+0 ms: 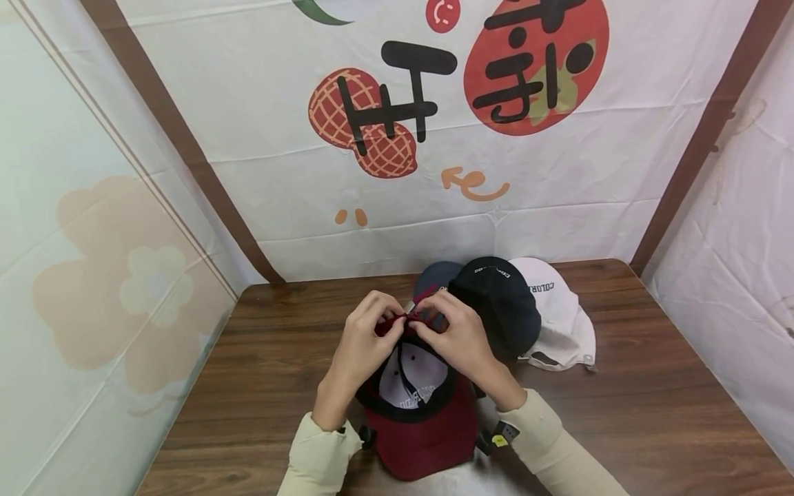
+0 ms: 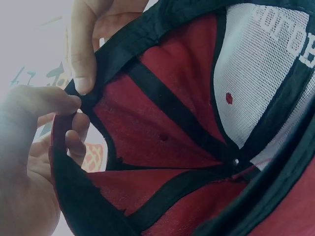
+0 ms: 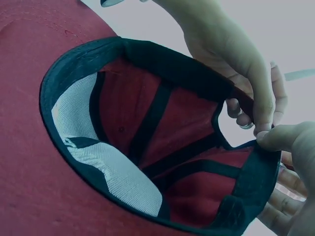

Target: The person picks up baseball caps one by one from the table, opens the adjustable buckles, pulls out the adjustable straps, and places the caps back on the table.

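A dark red baseball cap [image 1: 424,441] is held with its inside facing up and its brim towards me. Black tape and a white mesh lining [image 2: 266,54] show inside the crown. At the back opening, my left hand [image 1: 362,344] pinches the red strap [image 2: 60,130] between thumb and fingers. My right hand [image 1: 459,337] pinches the band right beside it, and the two sets of fingertips meet there. A small metal buckle [image 1: 409,307] shows between the hands, with a red strap end [image 1: 426,294] sticking up past it.
Behind the hands, a blue cap [image 1: 436,274], a black cap [image 1: 502,310] and a white cap [image 1: 567,320] lie overlapping on the brown wooden table [image 1: 267,365]. Printed white cloth [image 1: 558,193] hangs behind the table and along both sides.
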A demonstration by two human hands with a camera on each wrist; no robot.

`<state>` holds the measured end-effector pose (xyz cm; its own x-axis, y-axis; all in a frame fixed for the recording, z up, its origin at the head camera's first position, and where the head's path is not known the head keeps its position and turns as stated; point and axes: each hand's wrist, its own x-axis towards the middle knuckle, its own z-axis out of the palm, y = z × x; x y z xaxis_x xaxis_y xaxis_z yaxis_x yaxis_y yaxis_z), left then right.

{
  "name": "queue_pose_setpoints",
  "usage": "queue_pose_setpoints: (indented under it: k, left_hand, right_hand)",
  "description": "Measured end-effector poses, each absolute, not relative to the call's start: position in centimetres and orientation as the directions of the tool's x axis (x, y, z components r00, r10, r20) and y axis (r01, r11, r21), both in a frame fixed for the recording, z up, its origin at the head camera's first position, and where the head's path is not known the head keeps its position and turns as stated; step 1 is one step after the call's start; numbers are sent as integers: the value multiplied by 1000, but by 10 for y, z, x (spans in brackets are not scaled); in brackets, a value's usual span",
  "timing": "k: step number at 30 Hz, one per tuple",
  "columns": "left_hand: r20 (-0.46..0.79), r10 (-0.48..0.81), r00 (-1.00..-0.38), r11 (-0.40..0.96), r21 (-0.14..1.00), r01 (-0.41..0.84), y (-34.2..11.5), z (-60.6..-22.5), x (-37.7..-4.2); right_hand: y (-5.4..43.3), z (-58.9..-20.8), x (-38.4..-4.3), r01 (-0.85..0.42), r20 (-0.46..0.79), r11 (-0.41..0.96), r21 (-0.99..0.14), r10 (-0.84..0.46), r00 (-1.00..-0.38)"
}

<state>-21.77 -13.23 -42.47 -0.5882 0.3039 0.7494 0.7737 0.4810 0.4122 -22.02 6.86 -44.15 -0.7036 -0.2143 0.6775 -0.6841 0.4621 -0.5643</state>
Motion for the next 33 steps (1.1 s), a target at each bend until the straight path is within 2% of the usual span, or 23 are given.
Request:
queue_pose_setpoints:
  k: [13,33]
  left_hand:
    - [764,305,-568,474,395,786,-129,-427,-217]
    - [761,284,-583,472,418,776,-128,-429,-216]
  right_hand:
    - [66,-443,-221,-732,759,469,-494,-179,-626]
    - [68,-446,-222,-721,759,485,-495,-164,-631]
